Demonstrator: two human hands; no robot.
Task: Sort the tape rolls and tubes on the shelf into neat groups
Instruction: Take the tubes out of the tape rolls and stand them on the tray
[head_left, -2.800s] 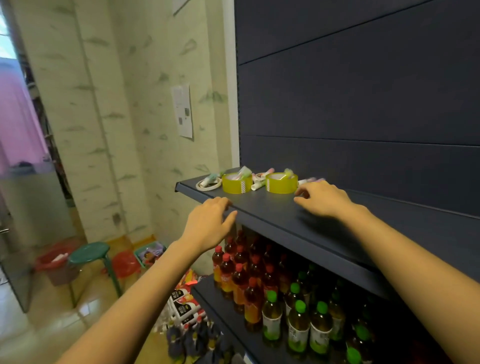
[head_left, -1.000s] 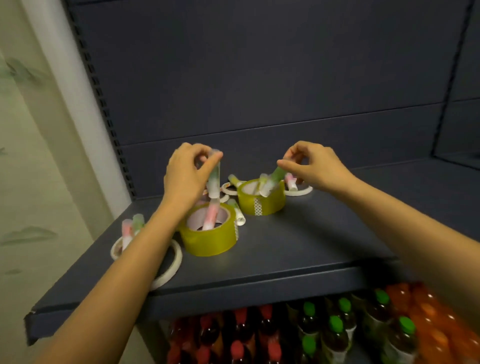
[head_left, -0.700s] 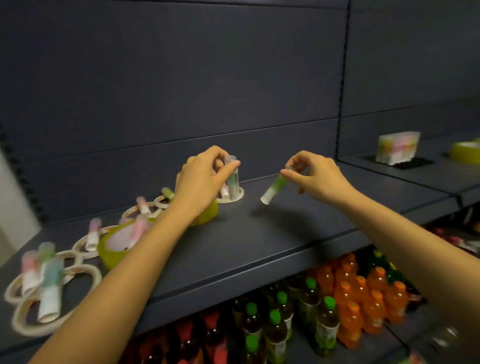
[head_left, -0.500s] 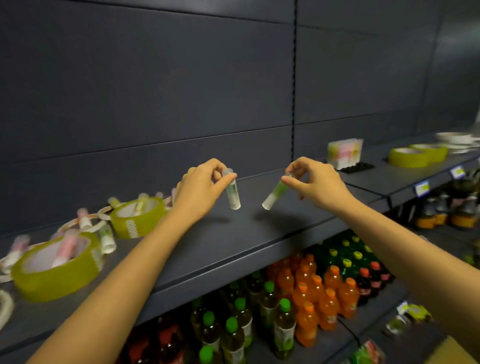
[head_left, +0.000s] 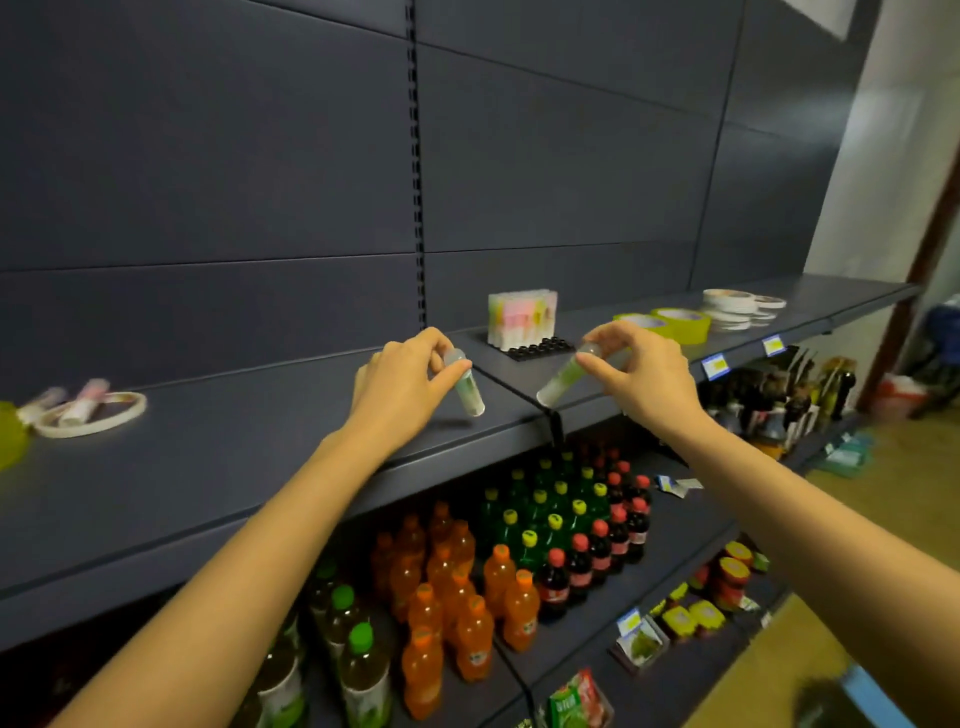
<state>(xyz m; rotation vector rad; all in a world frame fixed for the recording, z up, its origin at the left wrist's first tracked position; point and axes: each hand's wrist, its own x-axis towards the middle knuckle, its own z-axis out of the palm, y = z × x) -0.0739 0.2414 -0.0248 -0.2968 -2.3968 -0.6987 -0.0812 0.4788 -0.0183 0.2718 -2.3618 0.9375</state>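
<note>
My left hand (head_left: 402, 387) pinches a small green tube (head_left: 467, 388) by its cap above the dark shelf (head_left: 234, 452). My right hand (head_left: 641, 376) pinches a second green tube (head_left: 563, 379), which slants down to the left. Just beyond both hands a row of pastel tubes (head_left: 522, 317) stands in a black rack (head_left: 540, 347). Yellow tape rolls (head_left: 675, 323) and a stack of white tape rolls (head_left: 737, 307) lie further right. At far left a white tape ring (head_left: 96, 415) holds pink tubes (head_left: 83, 402), beside part of a yellow roll (head_left: 10, 434).
Below the shelf stand several bottles, orange (head_left: 457, 597), green-capped (head_left: 545, 504) and dark red-capped (head_left: 602, 545). Jars and packets (head_left: 691, 608) fill the lower right shelf. The shelf's front edge (head_left: 447, 457) runs under my wrists.
I have carried the two tubes to the right along the shelf. The scattered rolls have slid off to the left, and the tube rack and sorted rolls are now close in front.
</note>
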